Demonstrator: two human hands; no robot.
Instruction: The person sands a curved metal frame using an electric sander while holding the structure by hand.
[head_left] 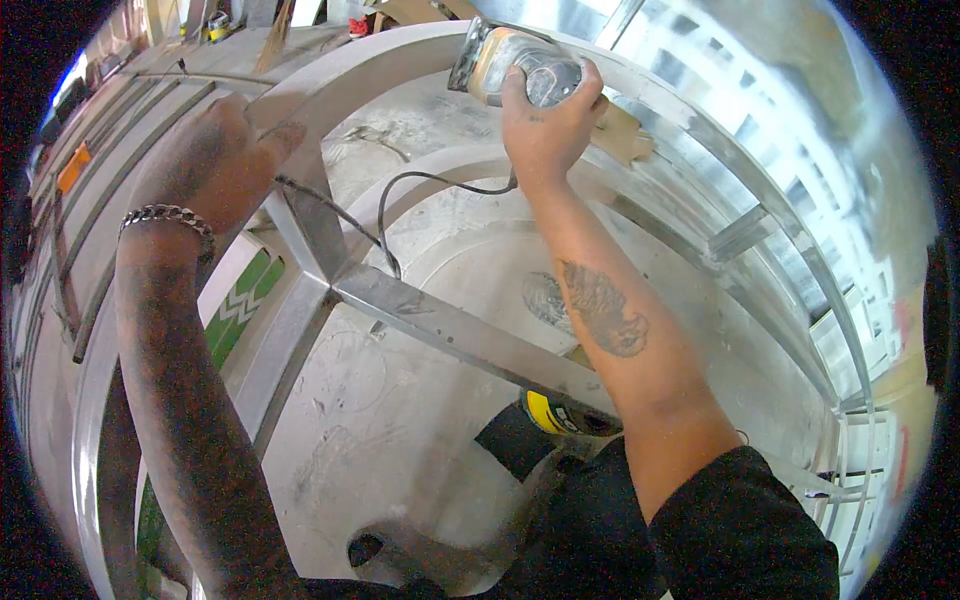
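1. Hands: two bare ones, both the person's own. The right hand (548, 118) is wrapped tightly around a power sander (515, 66), gripping its body from above. The left hand (215, 150) lies palm-down on the metal frame (340, 75), fingers loosely curled over the curved band; it holds nothing.
2. Sander: one, a squat grey and tan tool with a flat, dust-speckled pad, pressed onto the top of the frame's upper arc, near the upper middle of the view. One thin black cord (420, 185) loops from it down toward the crossbar.
3. Frame: one large ring-shaped structure of dull, brushed, silvery metal, built from flat curved bands. One straight flat crossbar (460, 340) runs diagonally under the right forearm and meets a welded junction of spokes.
4. Bracelet: one chunky silver chain bracelet (168, 218) on the left wrist.
5. Floor: pale, scuffed concrete floor (380, 420) seen through the frame.
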